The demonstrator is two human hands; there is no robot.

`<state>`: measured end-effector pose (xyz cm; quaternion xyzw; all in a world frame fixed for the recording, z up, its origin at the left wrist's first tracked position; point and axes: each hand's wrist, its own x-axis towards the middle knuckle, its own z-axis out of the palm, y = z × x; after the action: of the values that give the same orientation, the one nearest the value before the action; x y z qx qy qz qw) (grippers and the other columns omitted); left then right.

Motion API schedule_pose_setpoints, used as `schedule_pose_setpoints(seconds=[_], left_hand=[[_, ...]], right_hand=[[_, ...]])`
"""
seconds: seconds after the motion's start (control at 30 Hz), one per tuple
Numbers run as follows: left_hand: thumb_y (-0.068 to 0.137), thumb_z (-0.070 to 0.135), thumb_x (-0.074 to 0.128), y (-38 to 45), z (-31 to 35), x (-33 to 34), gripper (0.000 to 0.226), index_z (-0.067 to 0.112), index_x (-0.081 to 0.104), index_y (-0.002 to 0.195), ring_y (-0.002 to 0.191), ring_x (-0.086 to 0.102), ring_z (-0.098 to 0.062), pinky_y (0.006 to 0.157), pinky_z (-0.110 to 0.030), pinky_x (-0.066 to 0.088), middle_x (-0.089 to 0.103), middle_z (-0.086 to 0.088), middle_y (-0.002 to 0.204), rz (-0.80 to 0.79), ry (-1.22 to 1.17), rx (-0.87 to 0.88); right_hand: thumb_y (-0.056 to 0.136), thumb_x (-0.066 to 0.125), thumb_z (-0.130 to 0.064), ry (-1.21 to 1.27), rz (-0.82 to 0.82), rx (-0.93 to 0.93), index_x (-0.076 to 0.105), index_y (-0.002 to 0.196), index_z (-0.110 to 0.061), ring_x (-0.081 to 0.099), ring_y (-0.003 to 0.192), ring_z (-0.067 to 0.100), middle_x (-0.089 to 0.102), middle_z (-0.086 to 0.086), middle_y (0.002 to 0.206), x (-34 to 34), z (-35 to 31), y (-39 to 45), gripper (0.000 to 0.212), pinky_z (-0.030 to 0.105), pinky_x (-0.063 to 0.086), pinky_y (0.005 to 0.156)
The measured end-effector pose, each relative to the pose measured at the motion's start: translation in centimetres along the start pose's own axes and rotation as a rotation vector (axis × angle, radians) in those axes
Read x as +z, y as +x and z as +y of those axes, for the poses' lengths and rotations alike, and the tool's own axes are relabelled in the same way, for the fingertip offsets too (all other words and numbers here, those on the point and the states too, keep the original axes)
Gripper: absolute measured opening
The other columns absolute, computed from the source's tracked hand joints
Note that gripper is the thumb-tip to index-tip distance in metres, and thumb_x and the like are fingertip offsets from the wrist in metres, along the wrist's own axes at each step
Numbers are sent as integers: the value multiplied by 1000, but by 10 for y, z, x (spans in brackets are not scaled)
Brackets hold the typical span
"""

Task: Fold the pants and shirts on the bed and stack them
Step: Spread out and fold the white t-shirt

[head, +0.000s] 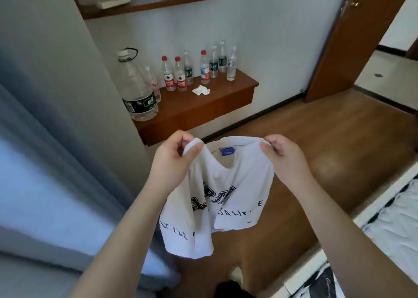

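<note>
Both hands are up in front of the person, and between them hangs a white T-shirt (228, 191), held in the air over the wooden floor (316, 139), well clear of the bed (389, 218) at the lower right. The left hand (174, 159) has its grip clamped on one shoulder of the shirt, thumb and fingers pinching a bunched fold of fabric near the collar. The right hand (282, 155) does the same at the other shoulder, fingers curled over the top edge, thumb pressing the cloth from the near side. The neckline sags between the two grips, and a small blue label (227, 151) shows just inside the collar. Dark block lettering runs across the chest, creased and partly folded over, with another line of dark letters lower down; the words cannot be read whole. The hem droops unevenly, the left side hanging lower than the right.

Behind the shirt, a wall-mounted wooden table (203, 107) carries a row of small plastic bottles (181, 74), several with red caps, plus one large water jug (138, 89) at its left end and a crumpled white tissue (200, 90). A wooden shelf (147, 4) sits higher on the wall. A grey curtain (45, 162) fills the left side, and a brown door (352, 37) stands open at the upper right. The bed's cover shows a black and white pattern.
</note>
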<state>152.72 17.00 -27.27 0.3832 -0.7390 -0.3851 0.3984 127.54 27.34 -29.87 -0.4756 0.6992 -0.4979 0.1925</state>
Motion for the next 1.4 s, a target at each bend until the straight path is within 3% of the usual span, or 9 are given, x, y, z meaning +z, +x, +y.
schedule_pose_setpoints(seconds=[0.13,0.33,0.5,0.7,0.9,1.0,1.07,1.2,1.4], left_hand=[[87,44,65,70,-15,34,18,27,60,87,63,51,-3,55,-15,40,57,-1,73,-99,9,21],[87,47,64,172,-13,94,13,34,60,87,64,60,1,49,-9,42,63,14,75,-230,53,24],[82,59,61,243,-3,154,23,38,62,91,73,65,-2,52,-10,48,67,16,81,-341,34,69],[87,52,63,321,5,236,16,37,63,90,74,66,-8,57,-18,53,68,10,83,-459,-50,163],[83,50,64,399,20,327,19,31,64,88,72,66,-15,62,-30,52,68,3,79,-591,-187,253],[80,53,64,438,30,372,21,34,64,88,66,60,-7,62,-27,48,66,4,75,-660,-249,282],[78,55,62,460,38,403,21,37,63,87,64,56,-3,61,-25,47,64,6,73,-704,-275,312],[82,51,61,484,61,466,17,35,61,88,64,53,-4,61,-29,46,60,12,73,-829,-270,432],[85,43,60,481,113,550,8,34,60,85,66,53,-3,56,-7,38,60,12,76,-986,-276,610]], right_hand=[[96,60,-35,37,51,26,66,97,-32,65,91,1,69,-18,95,-4,27,59,7,24,52,76],[94,61,-39,-49,127,112,63,86,-41,62,87,-10,66,-31,90,-42,58,147,8,14,44,68],[93,63,-38,-32,250,147,66,90,-37,65,86,-3,70,-23,90,-88,80,195,5,21,47,72],[92,65,-38,-78,440,224,68,96,-31,65,85,1,71,-17,88,-143,107,226,8,28,54,76],[92,66,-36,-118,616,311,68,94,-31,64,83,-4,71,-17,87,-191,128,261,6,14,46,70],[92,66,-36,-119,722,356,68,92,-32,65,82,-3,71,-20,86,-215,132,277,5,10,44,65],[92,66,-37,-122,802,380,68,92,-32,66,84,0,71,-18,87,-229,135,282,5,15,47,69],[93,65,-35,-127,949,449,69,92,-29,68,85,15,73,-7,86,-253,148,278,7,42,55,80],[91,67,-36,-153,1122,522,68,86,-31,66,75,13,71,-8,78,-302,169,261,7,42,52,73]])
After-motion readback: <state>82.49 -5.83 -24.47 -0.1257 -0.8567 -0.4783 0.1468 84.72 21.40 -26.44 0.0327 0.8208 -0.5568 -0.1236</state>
